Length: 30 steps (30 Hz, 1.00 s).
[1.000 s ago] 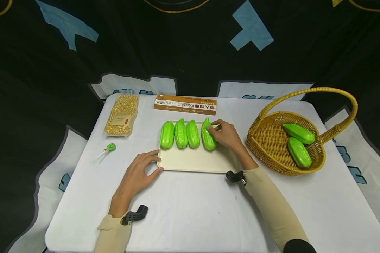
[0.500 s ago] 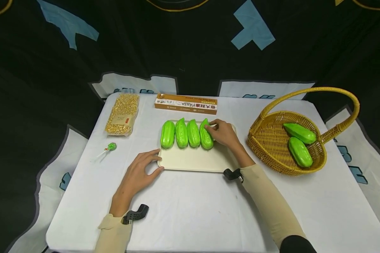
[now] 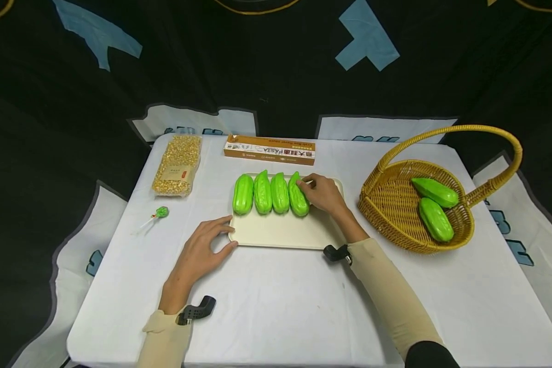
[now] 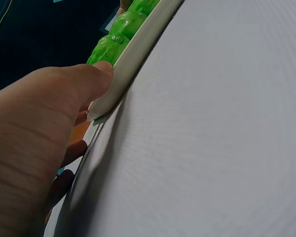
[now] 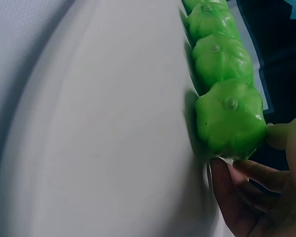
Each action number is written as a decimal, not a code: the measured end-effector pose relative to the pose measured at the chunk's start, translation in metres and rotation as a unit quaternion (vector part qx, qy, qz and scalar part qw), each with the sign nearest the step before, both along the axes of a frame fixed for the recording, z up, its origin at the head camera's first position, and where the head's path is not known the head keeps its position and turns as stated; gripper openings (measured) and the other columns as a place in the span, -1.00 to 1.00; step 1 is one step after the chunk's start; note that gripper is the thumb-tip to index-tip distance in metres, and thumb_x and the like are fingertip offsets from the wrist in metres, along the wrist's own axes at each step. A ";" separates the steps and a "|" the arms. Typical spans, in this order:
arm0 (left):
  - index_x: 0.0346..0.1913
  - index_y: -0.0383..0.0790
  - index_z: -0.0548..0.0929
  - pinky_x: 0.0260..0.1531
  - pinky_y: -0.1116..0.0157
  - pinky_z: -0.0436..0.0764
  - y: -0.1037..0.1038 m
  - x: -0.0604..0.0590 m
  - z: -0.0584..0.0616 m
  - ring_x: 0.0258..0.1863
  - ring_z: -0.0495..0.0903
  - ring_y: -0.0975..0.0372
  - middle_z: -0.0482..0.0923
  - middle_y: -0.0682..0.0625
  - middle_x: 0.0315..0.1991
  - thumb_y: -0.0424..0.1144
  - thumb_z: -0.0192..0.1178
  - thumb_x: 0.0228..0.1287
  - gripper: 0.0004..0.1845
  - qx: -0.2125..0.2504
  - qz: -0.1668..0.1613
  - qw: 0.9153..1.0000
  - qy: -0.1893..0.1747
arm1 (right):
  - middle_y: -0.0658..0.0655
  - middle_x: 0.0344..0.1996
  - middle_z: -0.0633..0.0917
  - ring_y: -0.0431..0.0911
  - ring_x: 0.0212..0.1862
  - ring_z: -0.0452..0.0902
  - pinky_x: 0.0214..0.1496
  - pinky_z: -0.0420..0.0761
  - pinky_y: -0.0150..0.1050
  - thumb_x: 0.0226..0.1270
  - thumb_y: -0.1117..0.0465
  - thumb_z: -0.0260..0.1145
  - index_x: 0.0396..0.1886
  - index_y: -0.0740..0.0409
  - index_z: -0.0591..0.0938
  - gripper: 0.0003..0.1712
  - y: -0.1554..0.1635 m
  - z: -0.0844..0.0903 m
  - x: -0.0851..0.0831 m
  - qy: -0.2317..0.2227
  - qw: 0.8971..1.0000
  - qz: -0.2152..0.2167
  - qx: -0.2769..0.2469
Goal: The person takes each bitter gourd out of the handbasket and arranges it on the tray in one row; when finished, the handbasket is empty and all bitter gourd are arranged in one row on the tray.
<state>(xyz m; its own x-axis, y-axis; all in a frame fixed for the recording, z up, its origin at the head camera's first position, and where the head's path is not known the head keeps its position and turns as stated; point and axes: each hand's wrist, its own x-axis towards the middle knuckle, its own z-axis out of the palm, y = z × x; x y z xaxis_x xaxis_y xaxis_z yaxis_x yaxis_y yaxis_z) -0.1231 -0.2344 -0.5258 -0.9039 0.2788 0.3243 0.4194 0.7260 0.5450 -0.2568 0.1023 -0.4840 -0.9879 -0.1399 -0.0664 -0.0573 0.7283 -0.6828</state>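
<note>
Those green veggies look like shiny, ridged plastic tbh. Tray is smooth and pretty matt, basket is rough woven wicker, grain bag's glossy clear plastic, bench wears matt cloth.

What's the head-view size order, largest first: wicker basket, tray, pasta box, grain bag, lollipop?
1. Wicker basket, handle included
2. Tray
3. Pasta box and grain bag: too close to rank
4. Lollipop
</note>
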 end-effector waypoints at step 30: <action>0.05 0.00 0.70 0.33 0.08 0.42 0.000 -0.001 -0.002 0.32 0.42 0.15 0.46 0.13 0.39 -0.02 0.47 0.22 -0.63 -0.010 0.009 1.000 -0.015 | 0.22 0.02 0.72 0.10 0.04 0.67 0.09 0.67 0.01 0.54 -0.07 0.19 0.26 0.15 0.58 -0.50 0.023 0.016 0.020 0.063 0.998 0.026 -0.002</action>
